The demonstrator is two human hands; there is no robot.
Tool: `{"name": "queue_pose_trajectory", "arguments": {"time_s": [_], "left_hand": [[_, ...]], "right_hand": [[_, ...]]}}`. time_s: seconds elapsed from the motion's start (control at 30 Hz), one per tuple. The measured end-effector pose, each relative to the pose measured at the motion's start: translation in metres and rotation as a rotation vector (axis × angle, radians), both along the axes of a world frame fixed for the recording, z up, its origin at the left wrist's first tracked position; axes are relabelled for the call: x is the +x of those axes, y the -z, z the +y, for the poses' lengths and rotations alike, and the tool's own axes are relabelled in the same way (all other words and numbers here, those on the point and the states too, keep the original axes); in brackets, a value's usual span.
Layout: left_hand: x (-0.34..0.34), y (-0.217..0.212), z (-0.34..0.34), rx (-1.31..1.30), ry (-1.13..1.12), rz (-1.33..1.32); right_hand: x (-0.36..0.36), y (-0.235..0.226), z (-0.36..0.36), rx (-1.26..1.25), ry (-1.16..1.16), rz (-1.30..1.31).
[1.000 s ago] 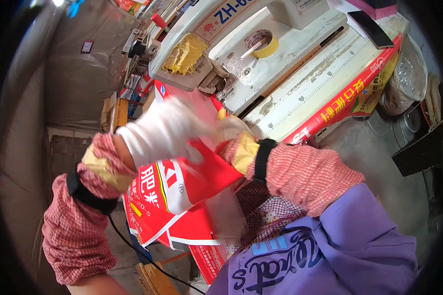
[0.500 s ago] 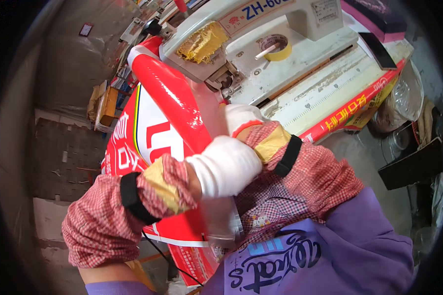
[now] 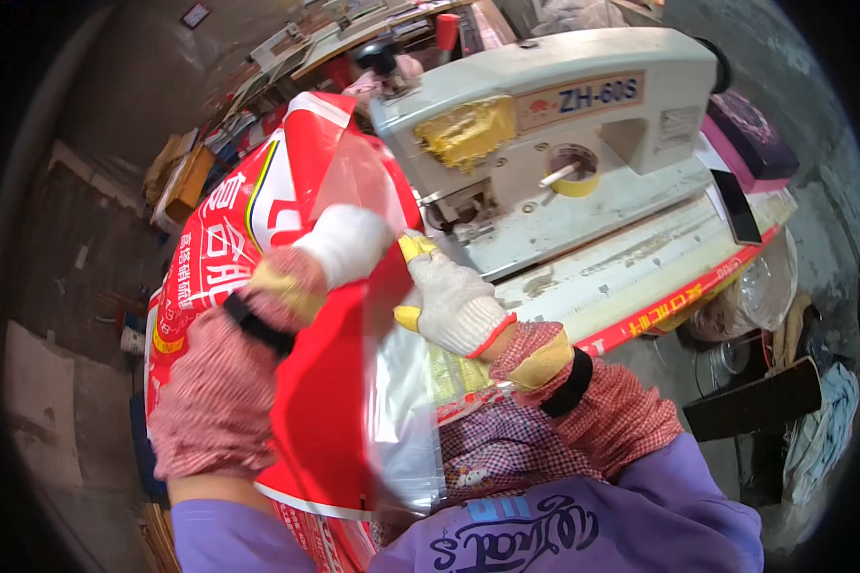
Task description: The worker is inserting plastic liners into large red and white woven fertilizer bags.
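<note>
We hold a big red sack (image 3: 306, 382) upright in front of us, just left of the sewing machine (image 3: 564, 143), its mouth raised toward the machine's head. The sack is glossy red with a white band at the top edge, white lettering down its left face and a yellow and green stripe curving beside that lettering; a clear plastic liner (image 3: 401, 401) shows inside it, hanging down past our chest. Our left hand (image 3: 349, 244), in a white glove, is closed on the sack's upper edge together with the liner. Our right hand (image 3: 449, 301), in a white knit glove with yellow fingertips and a red cuff, pinches the liner's edge just beside the machine's needle end. On the machine, a pale rectangular label sits on the upper front, a patch of yellow tape (image 3: 468, 129) lies to its left and a yellow tape roll (image 3: 573, 172) below it. Along the near edge of the bench (image 3: 640, 258) runs a long red strip (image 3: 678, 301) with yellow print. Far left, brown cartons (image 3: 186, 177) are stacked.
</note>
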State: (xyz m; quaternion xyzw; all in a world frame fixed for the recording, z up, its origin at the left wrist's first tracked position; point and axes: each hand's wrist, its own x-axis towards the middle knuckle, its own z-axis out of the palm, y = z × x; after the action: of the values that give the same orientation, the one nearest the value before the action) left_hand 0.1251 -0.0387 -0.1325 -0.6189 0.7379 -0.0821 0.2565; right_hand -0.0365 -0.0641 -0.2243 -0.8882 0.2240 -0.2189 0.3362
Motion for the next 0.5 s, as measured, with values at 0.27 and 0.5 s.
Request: {"name": "queue_pose_trajectory", "arguments": {"time_s": [0.27, 0.5], "left_hand": [[-0.040, -0.164, 0.191, -0.606, 0.244, -0.203], [-0.016, -0.068, 0.368, -0.763, -1.013, 0.806]], "right_hand": [[0.071, -0.021, 0.006, -0.648, -0.183, 0.240], [0.070, -0.086, 0.122, 0.782, -0.391, 0.234]]}}
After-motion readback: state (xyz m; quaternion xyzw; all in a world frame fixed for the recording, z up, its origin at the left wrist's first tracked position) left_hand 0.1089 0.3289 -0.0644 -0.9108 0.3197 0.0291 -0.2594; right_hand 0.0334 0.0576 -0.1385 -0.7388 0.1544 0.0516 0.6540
